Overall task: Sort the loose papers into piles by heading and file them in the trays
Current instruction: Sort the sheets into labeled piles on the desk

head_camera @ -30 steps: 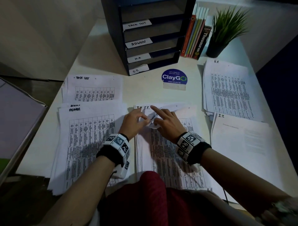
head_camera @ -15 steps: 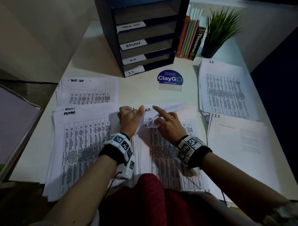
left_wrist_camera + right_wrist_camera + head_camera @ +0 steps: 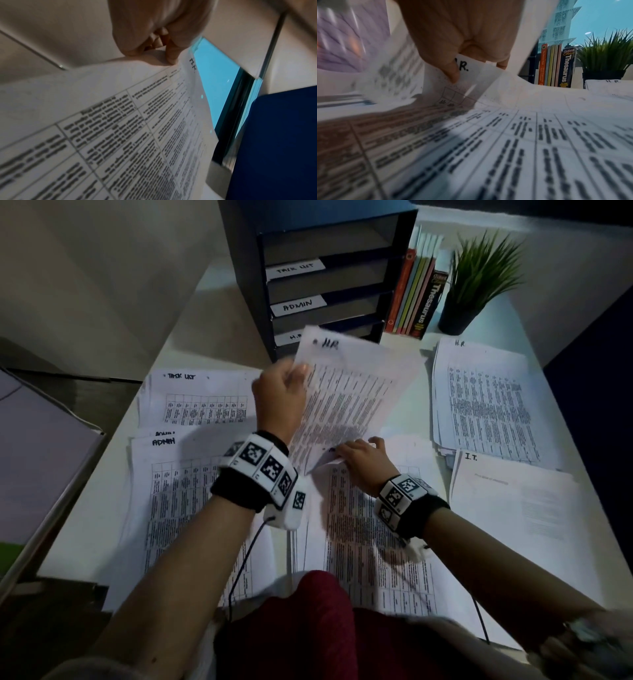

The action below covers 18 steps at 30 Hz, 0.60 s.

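The left hand (image 3: 279,392) pinches an H.R. sheet (image 3: 352,395) lifted off the middle stack (image 3: 376,542), probably bound for the H.R. pile (image 3: 486,405) at far right. The right hand (image 3: 359,455) pinches the next sheet's corner (image 3: 469,75); only the right wrist view shows it is also headed H.R. The trays (image 3: 329,282) stand at the far side.
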Motion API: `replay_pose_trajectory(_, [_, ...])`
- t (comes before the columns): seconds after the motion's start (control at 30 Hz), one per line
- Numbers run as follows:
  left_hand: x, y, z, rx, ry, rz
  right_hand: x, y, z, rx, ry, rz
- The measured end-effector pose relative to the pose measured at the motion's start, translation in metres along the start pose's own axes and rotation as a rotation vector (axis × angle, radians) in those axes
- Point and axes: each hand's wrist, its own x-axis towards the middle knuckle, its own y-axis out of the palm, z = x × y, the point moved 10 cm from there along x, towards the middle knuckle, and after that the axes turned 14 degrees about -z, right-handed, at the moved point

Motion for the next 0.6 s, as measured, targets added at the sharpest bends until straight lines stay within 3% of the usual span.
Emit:
replay_pose_trajectory(0.13, [0.019, -0.006, -0.03, -0.08, 0.073, 0.02, 0.001, -0.012, -0.003, -0.035, 0.018, -0.045])
replay_pose_trajectory(0.3, [0.012, 0.005, -0.021, -0.069, 0.07, 0.111, 0.017, -0.123, -0.002, 0.077, 0.067, -0.63])
replay_pose_trajectory(0.37, [0.009, 0.009, -0.024, -0.076, 0.087, 0.151, 0.025, -0.158, 0.002, 0.125, 0.038, -0.755])
replay_pose_trajectory(0.5, [0.001, 0.012, -0.048, -0.114, 0.135, 0.253, 0.047, -0.197, 0.006, 0.262, 0.009, -0.748])
replay_pose_trajectory(0.6, [-0.002, 0.012, -0.05, -0.161, 0.04, 0.324, 0.056, -0.213, 0.009, 0.421, 0.018, -0.731])
